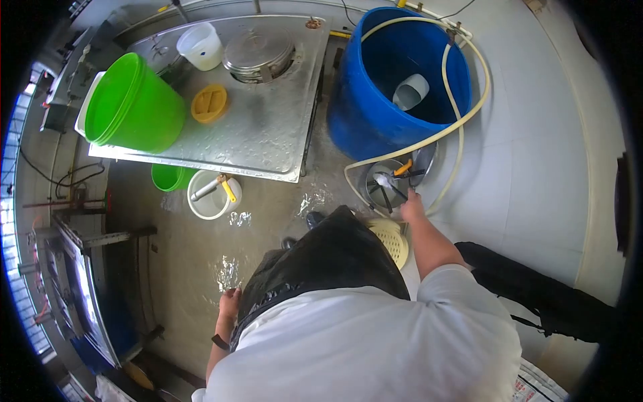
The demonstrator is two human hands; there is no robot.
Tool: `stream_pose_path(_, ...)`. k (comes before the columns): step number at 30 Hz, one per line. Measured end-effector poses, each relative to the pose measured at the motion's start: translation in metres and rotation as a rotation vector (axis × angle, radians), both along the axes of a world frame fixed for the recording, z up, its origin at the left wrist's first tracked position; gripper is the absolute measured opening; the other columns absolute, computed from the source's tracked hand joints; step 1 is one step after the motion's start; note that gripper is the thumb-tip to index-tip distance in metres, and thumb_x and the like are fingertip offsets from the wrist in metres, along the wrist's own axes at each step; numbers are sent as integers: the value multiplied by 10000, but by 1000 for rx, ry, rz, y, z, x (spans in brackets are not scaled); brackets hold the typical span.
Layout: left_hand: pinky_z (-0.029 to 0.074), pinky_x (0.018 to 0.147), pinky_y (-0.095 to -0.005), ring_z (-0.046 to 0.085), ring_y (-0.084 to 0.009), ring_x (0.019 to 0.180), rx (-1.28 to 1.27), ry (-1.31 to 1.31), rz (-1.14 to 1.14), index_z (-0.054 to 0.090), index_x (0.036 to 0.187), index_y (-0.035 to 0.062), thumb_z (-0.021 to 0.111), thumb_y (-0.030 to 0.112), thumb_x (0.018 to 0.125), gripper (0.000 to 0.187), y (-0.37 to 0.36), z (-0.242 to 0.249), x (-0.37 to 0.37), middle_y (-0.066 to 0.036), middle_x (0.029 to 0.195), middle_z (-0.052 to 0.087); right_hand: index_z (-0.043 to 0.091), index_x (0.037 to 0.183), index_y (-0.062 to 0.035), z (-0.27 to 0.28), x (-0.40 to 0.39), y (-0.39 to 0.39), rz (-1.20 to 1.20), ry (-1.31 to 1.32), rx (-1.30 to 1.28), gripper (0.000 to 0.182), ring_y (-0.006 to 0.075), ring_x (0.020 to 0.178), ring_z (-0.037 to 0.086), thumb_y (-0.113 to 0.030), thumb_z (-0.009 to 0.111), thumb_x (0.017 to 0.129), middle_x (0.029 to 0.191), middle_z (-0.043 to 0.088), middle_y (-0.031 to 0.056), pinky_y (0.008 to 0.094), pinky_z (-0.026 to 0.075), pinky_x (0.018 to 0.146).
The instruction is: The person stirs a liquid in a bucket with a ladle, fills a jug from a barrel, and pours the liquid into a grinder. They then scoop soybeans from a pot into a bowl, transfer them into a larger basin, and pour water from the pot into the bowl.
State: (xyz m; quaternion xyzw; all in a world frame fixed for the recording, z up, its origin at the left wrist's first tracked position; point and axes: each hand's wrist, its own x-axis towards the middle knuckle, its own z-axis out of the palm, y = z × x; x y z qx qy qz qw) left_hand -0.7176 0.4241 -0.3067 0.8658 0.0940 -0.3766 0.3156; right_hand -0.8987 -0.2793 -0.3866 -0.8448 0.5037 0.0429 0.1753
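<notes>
My right hand [413, 206] is closed around a dark handle at the edge of a round metal pot [369, 182] on the floor. What the handle belongs to is hard to make out. Several dark-handled utensils, an orange-handled one [403, 167] and a white piece [383, 179] are in the pot. Beside it leans a shiny metal pan or lid [424, 161]. My left hand [230, 303] hangs low by the black apron [315, 261], its fingers curled, with nothing visible in them.
A blue barrel [348, 114] with a white scoop [410, 92] and a cream hose [483, 80] stands ahead. The steel counter [268, 144] bears a green bucket [154, 110] and a white tub [201, 47]. A white bucket [207, 216] and cream perforated basket [392, 244] sit on wet floor.
</notes>
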Motion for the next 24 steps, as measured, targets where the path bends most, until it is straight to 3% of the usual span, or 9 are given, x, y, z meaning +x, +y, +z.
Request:
stream_pose_path(2, 544, 908, -395, 720, -306, 1017, 99, 45, -165, 687, 1224, -36, 638, 382, 1017, 469, 13, -14, 14, -210, 1139, 745, 496, 1482, -58, 2, -9, -8, -63, 30, -36, 595, 402, 1170, 642, -116, 600, 898, 1089, 699, 280, 459, 508, 1032)
stream_pose_path(4, 543, 899, -422, 708, -366, 1049, 117, -11, -263, 694, 1215, 2, 628, 351, 1009, 410, 45, -50, 26, -247, 1115, 728, 649, 1296, -35, 9, -22, -9, -282, 126, 91, 437, 407, 1126, 652, -117, 608, 869, 1051, 711, 220, 474, 522, 989)
stream_pose_path(6, 538, 887, -462, 682, -423, 1070, 171, 25, -376, 689, 1159, 2, 579, 327, 1018, 371, 40, -47, 49, -266, 1094, 709, 735, 1023, -35, -61, -81, -15, 198, 250, -4, 239, 418, 968, 695, -131, 599, 852, 995, 733, 193, 508, 550, 861)
stream_pose_path(8, 537, 845, -489, 682, -450, 1009, 18, -55, -400, 668, 1098, -29, 528, 313, 1021, 378, 58, -70, 65, -293, 997, 696, 728, 855, -47, 0, -72, 45, 160, 70, 105, 184, 422, 842, 698, -174, 595, 860, 919, 733, 180, 537, 543, 764)
stream_pose_path(10, 536, 838, -497, 679, -458, 928, 126, -5, -572, 670, 1031, -33, 503, 345, 1019, 413, 66, -109, 98, -284, 908, 699, 732, 901, -71, 25, -53, 85, 142, 90, 176, 197, 408, 841, 700, -201, 584, 897, 887, 715, 200, 528, 545, 763)
stream_pose_path(13, 572, 626, -437, 737, -325, 737, 128, 179, -266, 711, 1032, -19, 513, 442, 1001, 502, 29, -97, 147, -207, 828, 706, 725, 901, -67, 81, 17, 114, 147, -75, 211, 245, 414, 838, 699, -260, 580, 943, 878, 715, 197, 501, 548, 747)
stream_pose_path(15, 516, 629, -400, 668, -238, 735, 126, 263, -7, 701, 1016, -14, 536, 404, 1047, 450, 12, -102, 174, -153, 871, 696, 721, 957, -89, 148, 79, 116, 132, -286, 238, 180, 417, 886, 707, -227, 607, 941, 934, 719, 203, 478, 556, 787)
stream_pose_path(21, 535, 563, -375, 701, -232, 741, 9, 207, 36, 678, 1103, -50, 571, 358, 982, 439, -101, -44, 233, -135, 927, 694, 708, 1084, -65, 233, 221, -37, 2, -717, -162, 207, 383, 955, 721, -228, 612, 999, 987, 727, 204, 438, 564, 837)
stream_pose_path(24, 543, 581, -370, 706, -226, 735, 1, 123, 10, 685, 1110, -50, 587, 375, 970, 458, -132, -44, 247, -152, 935, 714, 717, 1130, -38, 209, 266, -153, -72, -530, -157, 294, 395, 1053, 704, -274, 629, 979, 1108, 732, 208, 462, 548, 920)
